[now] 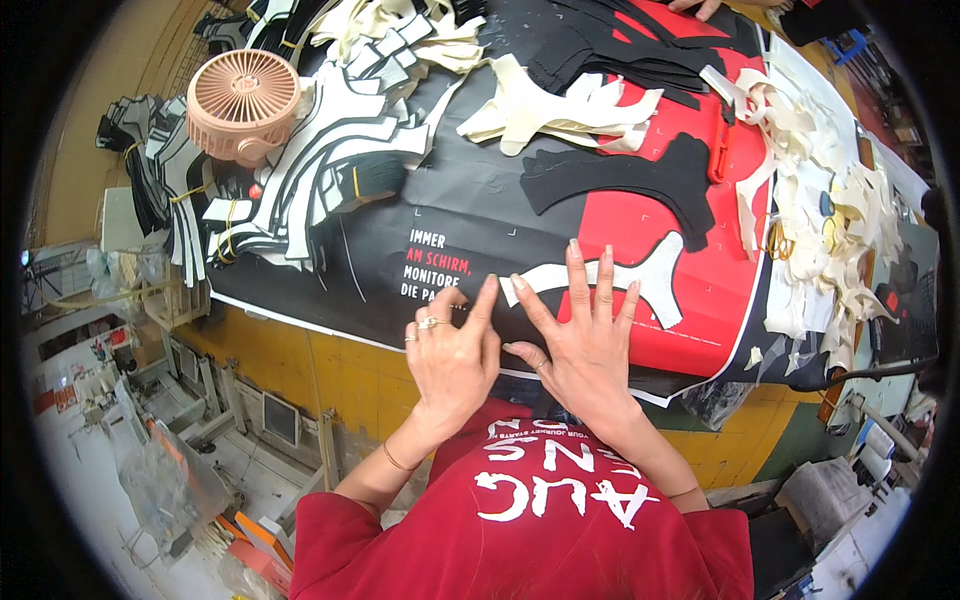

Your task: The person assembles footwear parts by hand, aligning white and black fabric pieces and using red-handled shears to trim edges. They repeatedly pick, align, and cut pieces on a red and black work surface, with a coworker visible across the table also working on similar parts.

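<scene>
A white fabric cut-out with a dark edge (655, 280), curved and forked at its right end, lies flat on the printed sheet. My right hand (585, 360) rests on its middle, fingers spread and pressing lightly, nothing gripped. Beside it, my left hand (450, 365) has its index finger stretched to the cut-out's narrow left tip. The other left fingers are loosely bent, with rings on them, and I see nothing held. Just beyond lies a stack of black cut-outs (620, 185) of similar shape. Cream cut-outs (550, 110) are piled farther back.
A pink fan (245, 95) stands at the far left beside bundled black-and-white cut-outs (320, 150). Cream scraps (800, 210) heap on the right, near a red-handled tool (718, 150). Another person's hand (697, 8) shows at the far edge. The black-and-red sheet (370, 270) covers the table.
</scene>
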Demonstrator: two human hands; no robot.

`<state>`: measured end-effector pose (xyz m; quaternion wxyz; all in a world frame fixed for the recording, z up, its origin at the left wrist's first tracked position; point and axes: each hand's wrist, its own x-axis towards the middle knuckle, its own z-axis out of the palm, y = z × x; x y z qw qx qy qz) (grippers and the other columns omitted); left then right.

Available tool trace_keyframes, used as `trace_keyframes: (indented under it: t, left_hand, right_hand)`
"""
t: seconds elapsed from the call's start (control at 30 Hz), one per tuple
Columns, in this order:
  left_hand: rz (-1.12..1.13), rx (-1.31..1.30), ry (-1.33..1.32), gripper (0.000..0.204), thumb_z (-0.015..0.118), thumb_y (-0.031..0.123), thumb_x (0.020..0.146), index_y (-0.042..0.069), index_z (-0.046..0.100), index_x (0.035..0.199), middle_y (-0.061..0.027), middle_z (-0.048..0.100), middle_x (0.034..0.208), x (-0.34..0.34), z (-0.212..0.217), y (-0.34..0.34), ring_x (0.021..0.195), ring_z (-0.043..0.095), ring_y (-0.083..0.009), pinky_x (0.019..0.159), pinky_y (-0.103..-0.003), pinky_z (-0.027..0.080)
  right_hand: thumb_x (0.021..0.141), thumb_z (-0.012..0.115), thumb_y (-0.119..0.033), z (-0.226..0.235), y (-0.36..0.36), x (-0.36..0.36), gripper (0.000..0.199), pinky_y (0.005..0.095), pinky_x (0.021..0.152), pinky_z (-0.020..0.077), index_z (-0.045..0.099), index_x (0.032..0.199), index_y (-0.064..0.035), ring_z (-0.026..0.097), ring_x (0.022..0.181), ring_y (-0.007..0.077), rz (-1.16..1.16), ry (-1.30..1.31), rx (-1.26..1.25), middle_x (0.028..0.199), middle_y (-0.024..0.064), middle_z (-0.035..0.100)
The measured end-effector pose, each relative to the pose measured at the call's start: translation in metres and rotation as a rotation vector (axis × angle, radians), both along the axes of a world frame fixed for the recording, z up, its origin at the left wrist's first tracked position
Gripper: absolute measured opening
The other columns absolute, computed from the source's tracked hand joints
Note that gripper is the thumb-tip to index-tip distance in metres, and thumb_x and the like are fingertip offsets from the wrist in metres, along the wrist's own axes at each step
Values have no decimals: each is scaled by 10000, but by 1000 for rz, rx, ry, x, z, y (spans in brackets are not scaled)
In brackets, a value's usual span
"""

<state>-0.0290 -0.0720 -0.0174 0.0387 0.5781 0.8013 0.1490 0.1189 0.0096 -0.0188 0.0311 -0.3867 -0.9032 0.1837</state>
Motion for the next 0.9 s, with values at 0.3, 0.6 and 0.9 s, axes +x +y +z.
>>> trace_keyframes:
  t: [0.3, 0.6, 0.9]
  left_hand:
    - [-380, -101, -206, 871, 504, 598, 923, 31, 268, 1541, -198, 200, 1617, 7, -24, 5, 1509, 154, -350, 1193, -542, -22]
    - [-331, -208, -28, 872, 561, 578, 910, 8, 301, 1517, -228, 215, 1602, 11, -11, 7, 1504, 171, -349, 1178, -577, -28]
    - [-390, 90, -176, 867, 601, 521, 900, -28, 301, 1501, -244, 239, 1586, 56, -12, 62, 1475, 229, -392, 1176, -555, 188]
  right_hand:
    - [758, 764, -328, 9, 6, 10, 921, 743, 1081, 161, 303, 1551, -249, 74, 1493, 474, 82, -28, -67, 1628, 240, 75]
    - [939, 496, -585, 2, 16, 53, 790, 610, 1171, 71, 351, 1516, -65, 228, 1494, 306, -209, 24, 33, 1598, 154, 279]
    - [1055, 396, -376, -19, 25, 94, 575, 420, 1170, 287, 415, 1446, 45, 374, 1419, 278, -368, 1176, -263, 1529, 224, 378]
